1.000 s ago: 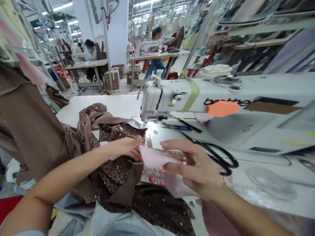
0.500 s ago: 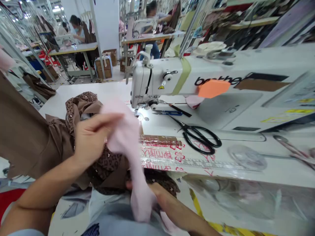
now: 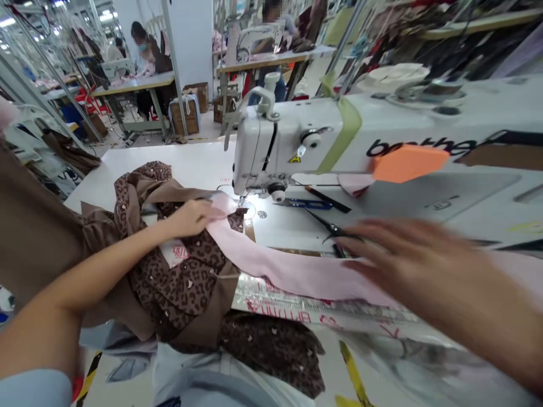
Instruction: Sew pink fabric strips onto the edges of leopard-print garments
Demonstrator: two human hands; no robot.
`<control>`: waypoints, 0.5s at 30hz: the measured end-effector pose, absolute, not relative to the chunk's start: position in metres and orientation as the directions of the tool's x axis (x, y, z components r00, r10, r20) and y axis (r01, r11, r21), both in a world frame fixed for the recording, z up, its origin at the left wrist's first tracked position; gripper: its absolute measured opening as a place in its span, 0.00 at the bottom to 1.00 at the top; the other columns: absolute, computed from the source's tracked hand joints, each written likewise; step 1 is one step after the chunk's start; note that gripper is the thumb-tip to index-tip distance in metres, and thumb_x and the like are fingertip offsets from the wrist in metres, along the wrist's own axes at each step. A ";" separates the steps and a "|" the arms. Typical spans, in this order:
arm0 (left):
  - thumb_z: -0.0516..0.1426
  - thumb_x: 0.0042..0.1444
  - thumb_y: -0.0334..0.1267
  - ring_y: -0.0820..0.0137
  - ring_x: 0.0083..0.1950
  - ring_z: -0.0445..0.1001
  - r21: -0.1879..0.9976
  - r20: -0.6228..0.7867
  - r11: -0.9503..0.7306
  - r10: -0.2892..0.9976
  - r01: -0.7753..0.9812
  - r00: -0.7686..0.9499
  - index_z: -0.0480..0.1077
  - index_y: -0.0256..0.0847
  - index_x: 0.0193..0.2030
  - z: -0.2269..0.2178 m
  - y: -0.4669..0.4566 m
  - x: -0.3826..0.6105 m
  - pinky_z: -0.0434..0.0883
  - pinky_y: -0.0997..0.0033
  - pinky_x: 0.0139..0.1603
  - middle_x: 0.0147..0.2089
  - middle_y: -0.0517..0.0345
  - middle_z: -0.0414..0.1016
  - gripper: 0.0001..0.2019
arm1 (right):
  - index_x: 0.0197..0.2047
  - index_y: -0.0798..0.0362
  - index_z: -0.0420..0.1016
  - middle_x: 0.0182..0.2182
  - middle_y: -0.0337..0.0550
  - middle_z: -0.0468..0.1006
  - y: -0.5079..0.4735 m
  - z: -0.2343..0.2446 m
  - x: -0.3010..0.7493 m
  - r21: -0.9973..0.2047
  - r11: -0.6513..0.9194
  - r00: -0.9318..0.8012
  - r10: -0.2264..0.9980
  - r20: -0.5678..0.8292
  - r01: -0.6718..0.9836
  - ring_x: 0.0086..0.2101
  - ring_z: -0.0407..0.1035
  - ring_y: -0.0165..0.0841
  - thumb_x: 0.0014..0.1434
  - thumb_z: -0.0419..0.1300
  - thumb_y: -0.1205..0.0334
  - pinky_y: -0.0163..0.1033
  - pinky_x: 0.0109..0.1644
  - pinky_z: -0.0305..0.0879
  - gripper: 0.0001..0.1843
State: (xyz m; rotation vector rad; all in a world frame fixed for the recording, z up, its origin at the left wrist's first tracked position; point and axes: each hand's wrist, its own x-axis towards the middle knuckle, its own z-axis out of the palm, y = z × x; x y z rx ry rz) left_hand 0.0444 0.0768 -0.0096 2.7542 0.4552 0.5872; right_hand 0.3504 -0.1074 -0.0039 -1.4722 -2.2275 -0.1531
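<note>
A long pink fabric strip (image 3: 297, 274) lies across the machine bed, from the needle area toward the right. My left hand (image 3: 193, 217) pinches its left end just left of the presser foot. Beneath that hand is a bunched garment of brown cloth and leopard-print fabric (image 3: 190, 282). Blurred by motion, my right hand (image 3: 407, 260) stretches over the strip, its fingers extended at the black scissors (image 3: 333, 229). Those fingers hide the scissor handles; whether they touch them I cannot tell. The white sewing machine (image 3: 258, 147) stands right behind the strip.
Blue-handled thread snips (image 3: 311, 203) and a dark slim tool (image 3: 331, 199) lie behind the scissors. An orange tag (image 3: 409, 163) hangs on the machine arm. Brown cloth (image 3: 34, 226) drapes at the left. Two people sit at other machines in the background.
The pink strip has gone from hanging between both hands to lying along the bed. My left hand brought its end near the needle; my right hand moved from the lap to the scissors.
</note>
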 end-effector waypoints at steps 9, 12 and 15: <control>0.50 0.59 0.32 0.63 0.50 0.69 0.181 0.553 -0.909 0.410 0.376 0.726 0.70 0.38 0.46 -0.053 0.061 0.027 0.71 0.61 0.48 0.47 0.47 0.69 0.11 | 0.44 0.58 0.70 0.36 0.49 0.72 -0.060 -0.031 0.237 -0.094 0.879 -0.731 0.444 0.518 0.468 0.36 0.65 0.34 0.62 0.46 0.69 0.41 0.39 0.65 0.13; 0.50 0.59 0.32 0.59 0.59 0.60 0.016 0.548 -0.942 0.288 0.334 0.786 0.70 0.36 0.40 -0.047 0.066 0.037 0.66 0.53 0.55 0.53 0.45 0.65 0.09 | 0.37 0.57 0.71 0.30 0.46 0.70 -0.078 -0.033 0.223 -0.168 0.890 -0.780 0.454 0.432 0.425 0.33 0.63 0.34 0.62 0.46 0.71 0.44 0.41 0.64 0.12; 0.48 0.58 0.27 0.60 0.61 0.59 -0.129 0.507 -0.959 0.155 0.253 0.848 0.67 0.32 0.34 -0.042 0.065 0.046 0.64 0.54 0.59 0.51 0.44 0.67 0.08 | 0.24 0.56 0.68 0.22 0.41 0.65 -0.086 -0.029 0.228 -0.123 0.890 -0.776 0.445 0.447 0.440 0.26 0.58 0.31 0.61 0.46 0.72 0.43 0.37 0.64 0.16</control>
